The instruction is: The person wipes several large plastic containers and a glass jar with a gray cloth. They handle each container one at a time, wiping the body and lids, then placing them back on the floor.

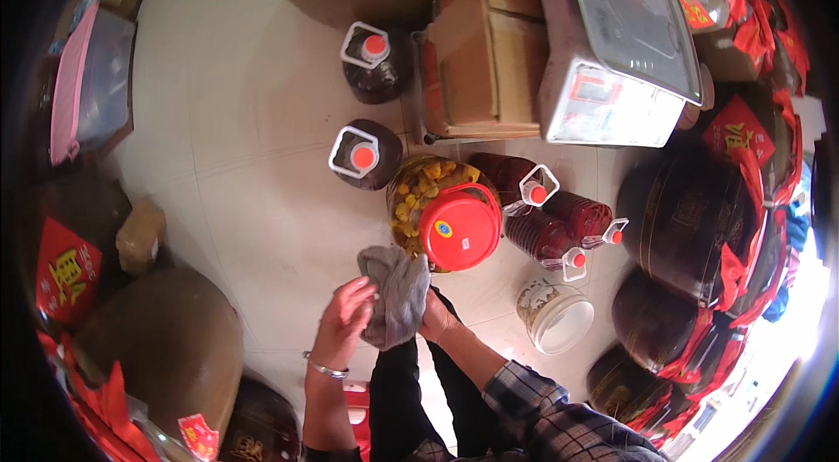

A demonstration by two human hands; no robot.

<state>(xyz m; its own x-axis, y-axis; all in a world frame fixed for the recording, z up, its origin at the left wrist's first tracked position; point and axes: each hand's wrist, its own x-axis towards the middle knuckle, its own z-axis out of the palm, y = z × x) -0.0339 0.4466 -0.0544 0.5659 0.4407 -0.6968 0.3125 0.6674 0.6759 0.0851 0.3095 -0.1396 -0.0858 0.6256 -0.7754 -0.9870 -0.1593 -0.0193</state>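
Observation:
A crumpled grey cloth (394, 298) hangs between my hands, above my knees. My right hand (438, 318) grips its right side, with the fingers partly hidden behind the fabric. At the cloth's left edge is my left hand (351, 311), its fingers apart and slightly curled; whether the fingertips touch the cloth cannot be told. Just beyond the cloth stands a large clear jar (419, 183) with yellowish pieces in dark liquid. Its red lid (459, 229) has a red carrying handle and is on the jar.
Two dark-filled plastic jugs (380, 78) stand beyond the jar, and several jugs of red liquid (537, 236) to its right. A white plastic bucket (557, 318) is nearer me. Cardboard boxes (459, 55) and a clear storage bin (616, 101) are stacked behind. Large dark urns (688, 219) line the right.

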